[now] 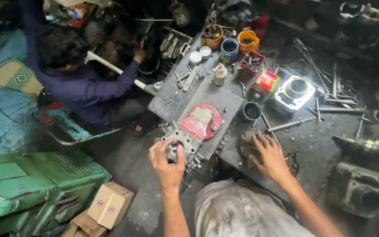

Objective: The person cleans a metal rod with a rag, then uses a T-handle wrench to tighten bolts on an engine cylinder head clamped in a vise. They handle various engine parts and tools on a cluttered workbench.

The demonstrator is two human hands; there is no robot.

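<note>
Gripping: left hand (167, 160) was clenched around a grey metal engine part (181, 147), held at the near-left edge of the workbench (185, 94).
Pressing: right hand (266, 157) lay spread and unclenched on a dark rag (246, 147), grasping nothing firmly.
Slip risk: the engine part overhung the bench edge; an oily grip could likely have let it drop.
Scatter risk: loose bolts just beyond the left fingers might have rolled off if knocked.
Red cover (202, 122): rounded plate, just beyond the left hand.
Small carton (265, 82): red and green, far beyond the right hand.
Cardboard box (109, 204): tan with round purple marks, on the floor left of the left wrist.
Co-worker (77, 74): purple sleeve, well apart.
</note>
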